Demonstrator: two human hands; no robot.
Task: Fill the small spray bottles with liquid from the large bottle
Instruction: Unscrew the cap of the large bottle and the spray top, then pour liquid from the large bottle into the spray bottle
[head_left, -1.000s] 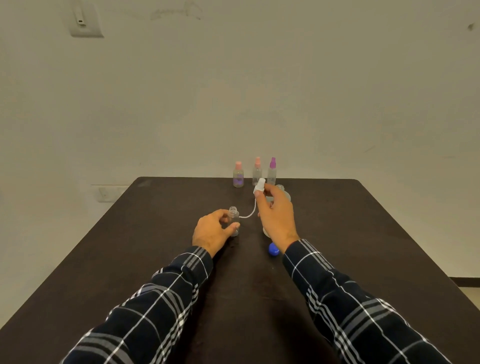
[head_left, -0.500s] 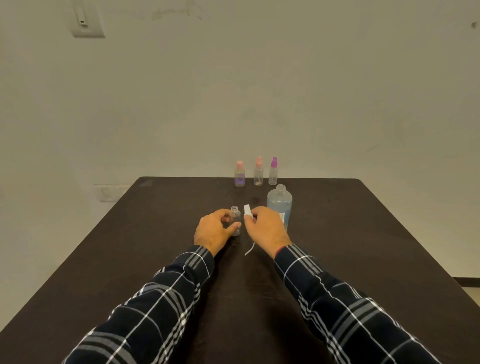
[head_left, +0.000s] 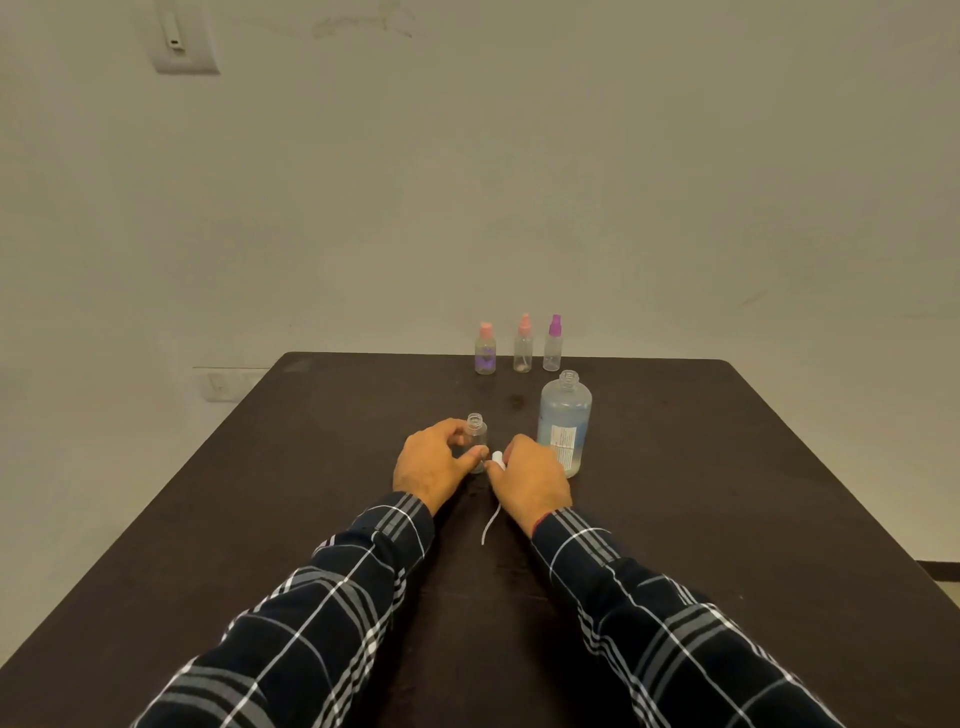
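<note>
A small clear spray bottle (head_left: 476, 434) stands uncapped on the dark table (head_left: 727, 493), and my left hand (head_left: 434, 466) grips its body. My right hand (head_left: 530, 480) holds the bottle's white spray head (head_left: 497, 460) low beside it; the thin dip tube (head_left: 490, 524) trails toward me over the tabletop. The large clear bottle (head_left: 565, 423), uncapped and holding pale liquid, stands just right of my right hand. Three capped small spray bottles stand in a row at the far edge: one with purple liquid (head_left: 485, 349), a pink-capped one (head_left: 523, 345) and a purple-capped one (head_left: 552, 344).
A wall with a switch plate (head_left: 179, 39) rises right behind the table's far edge. A socket (head_left: 221, 385) sits low on the wall at the left. My plaid sleeves (head_left: 332, 597) cover the near middle of the table.
My right hand has come down from above the large bottle to the tabletop beside the small bottle, carrying the white spray head; its tube now trails toward me. The left hand stays put.
</note>
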